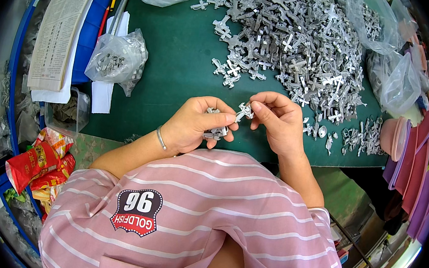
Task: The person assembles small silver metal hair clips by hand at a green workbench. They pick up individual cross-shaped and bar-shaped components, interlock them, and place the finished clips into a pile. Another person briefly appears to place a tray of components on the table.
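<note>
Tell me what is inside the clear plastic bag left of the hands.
The clear plastic bag holds small grey metal pieces, like those in the pile on the green mat. Crinkled plastic blurs their shapes, and the bag hides whatever lies beneath.

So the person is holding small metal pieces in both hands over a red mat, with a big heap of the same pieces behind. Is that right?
Not quite: the mat is green, not red, as the head view shows. The rest holds: the left hand grips a few small metal pieces, the right hand pinches one cross-shaped piece, and a big heap of metal pieces lies behind.
</note>
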{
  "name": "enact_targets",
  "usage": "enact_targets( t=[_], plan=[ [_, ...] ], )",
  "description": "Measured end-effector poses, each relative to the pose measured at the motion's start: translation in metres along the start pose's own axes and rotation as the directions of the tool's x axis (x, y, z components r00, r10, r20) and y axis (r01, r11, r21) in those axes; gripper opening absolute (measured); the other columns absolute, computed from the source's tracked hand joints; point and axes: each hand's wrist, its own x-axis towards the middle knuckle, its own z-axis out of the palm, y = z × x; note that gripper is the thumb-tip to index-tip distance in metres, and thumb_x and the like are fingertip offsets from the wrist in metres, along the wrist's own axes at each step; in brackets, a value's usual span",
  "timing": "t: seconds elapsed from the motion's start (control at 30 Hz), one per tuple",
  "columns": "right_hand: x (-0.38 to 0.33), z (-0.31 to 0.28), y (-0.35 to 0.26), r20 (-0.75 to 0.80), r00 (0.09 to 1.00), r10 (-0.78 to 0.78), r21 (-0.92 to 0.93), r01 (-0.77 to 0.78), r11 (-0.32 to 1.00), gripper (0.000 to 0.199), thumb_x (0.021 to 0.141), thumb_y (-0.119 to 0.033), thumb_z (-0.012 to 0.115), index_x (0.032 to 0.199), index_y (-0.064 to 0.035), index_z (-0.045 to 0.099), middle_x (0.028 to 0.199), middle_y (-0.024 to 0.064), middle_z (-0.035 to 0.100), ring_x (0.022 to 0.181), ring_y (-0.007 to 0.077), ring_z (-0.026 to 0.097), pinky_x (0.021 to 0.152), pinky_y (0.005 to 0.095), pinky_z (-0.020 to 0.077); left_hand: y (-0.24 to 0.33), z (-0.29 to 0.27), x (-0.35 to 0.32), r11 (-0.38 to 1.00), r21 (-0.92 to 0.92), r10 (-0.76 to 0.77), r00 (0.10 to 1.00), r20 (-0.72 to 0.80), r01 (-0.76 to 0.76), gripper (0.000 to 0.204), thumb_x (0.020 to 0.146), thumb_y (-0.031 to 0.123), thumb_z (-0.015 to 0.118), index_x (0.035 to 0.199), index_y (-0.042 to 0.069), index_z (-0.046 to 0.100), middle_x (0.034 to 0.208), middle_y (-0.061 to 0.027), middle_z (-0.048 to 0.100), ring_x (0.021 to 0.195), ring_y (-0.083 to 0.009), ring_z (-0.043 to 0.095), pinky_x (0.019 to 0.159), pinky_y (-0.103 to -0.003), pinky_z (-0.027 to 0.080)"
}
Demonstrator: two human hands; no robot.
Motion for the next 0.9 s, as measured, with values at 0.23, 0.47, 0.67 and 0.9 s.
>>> enact_targets(
  t=[0.23, 0.47, 0.67, 0.9],
  plan=[
    [-0.004, 0.008, -0.002, -0.015, 0.992, -0.124, -0.006, 0.124, 0.992, 0.012, 0.086, -0.004, 0.065, 0.097, 0.0021, 0.065, 0.08, 0.0033, 0.064, 0.069, 0.0069, 0.058, 0.055, 0.0194, 0.048, 0.0, 0.0, 0.001, 1.0, -0.015, -0.014, 1.0, -0.024, 0.014, 0.014, 0.087, 0.011, 0.064, 0.092, 0.001, 0.058, 0.084, -0.0126, 0.064, 0.068, -0.018, 0.065, 0.039, -0.022, 0.045],
    [-0.003, 0.003, -0.001, -0.004, 0.992, -0.128, -0.261, 0.122, 0.958, 0.014, 0.084, -0.003, 0.066, 0.097, 0.0012, 0.064, 0.085, 0.0062, 0.062, 0.07, 0.0109, 0.059, 0.057, 0.0238, 0.0485, 0.0, -0.001, 0.0, 0.994, 0.111, 0.027, 0.999, -0.037, -0.022, 0.013, 0.086, 0.012, 0.064, 0.091, 0.001, 0.058, 0.083, -0.0108, 0.065, 0.068, -0.0158, 0.065, 0.04, -0.021, 0.044],
    [0.028, -0.008, -0.005, 0.153, 0.836, -0.528, -0.916, 0.32, 0.242, 0.02, 0.078, -0.002, 0.064, 0.097, -0.001, 0.06, 0.092, 0.0135, 0.058, 0.081, 0.0341, 0.059, 0.069, 0.0399, 0.0489, 0.007, -0.004, -0.001, 0.734, 0.674, 0.208, 0.973, -0.102, -0.086, 0.01, 0.085, 0.01, 0.063, 0.086, 0.001, 0.06, 0.077, -0.0071, 0.065, 0.068, -0.011, 0.065, 0.041, -0.02, 0.044],
    [0.027, -0.013, -0.004, 0.155, 0.869, -0.47, -0.892, 0.327, 0.31, 0.014, 0.077, -0.004, 0.068, 0.089, -0.0002, 0.063, 0.081, 0.0125, 0.059, 0.072, 0.0287, 0.06, 0.063, 0.0352, 0.0496, 0.015, -0.009, -0.004, 0.768, 0.624, 0.294, 0.945, -0.141, -0.146, 0.012, 0.086, 0.009, 0.063, 0.091, -0.001, 0.061, 0.078, -0.0057, 0.064, 0.068, -0.011, 0.065, 0.042, -0.019, 0.044]
  ],
)
